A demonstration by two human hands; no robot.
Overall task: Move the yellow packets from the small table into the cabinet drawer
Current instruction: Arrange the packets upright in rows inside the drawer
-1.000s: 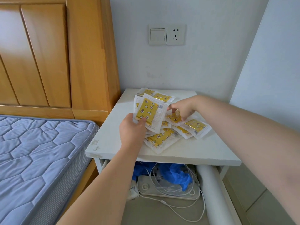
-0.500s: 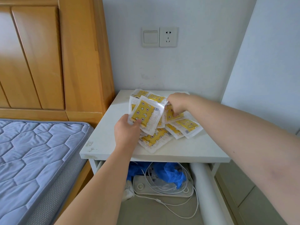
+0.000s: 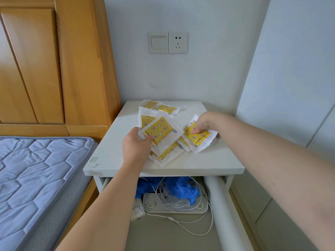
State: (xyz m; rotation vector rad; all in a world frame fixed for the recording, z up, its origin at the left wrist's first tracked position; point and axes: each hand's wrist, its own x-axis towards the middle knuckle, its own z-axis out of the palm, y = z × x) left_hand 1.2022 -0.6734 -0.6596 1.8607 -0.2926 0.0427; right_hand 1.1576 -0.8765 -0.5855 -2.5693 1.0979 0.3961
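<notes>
A fanned stack of yellow packets is gripped between the curled fingers and thumb of the left hand. Just to the right of them, a single packet is pinched by the bent fingers of the right hand. Beneath both hands and beyond them, loose packets are spread on the white counter.

Small table: centre of frame, against the back wall.
- On it, centre: loose packets; two far packets at its rear edge.
- Left hand, centre: holds a fanned stack over the heap.
- Right hand, right of centre: pinches a single packet.
- Beneath the table: cables; roll to their right.

Headboard: upper left. Mattress: lower left. Switch and socket: upper centre.
</notes>
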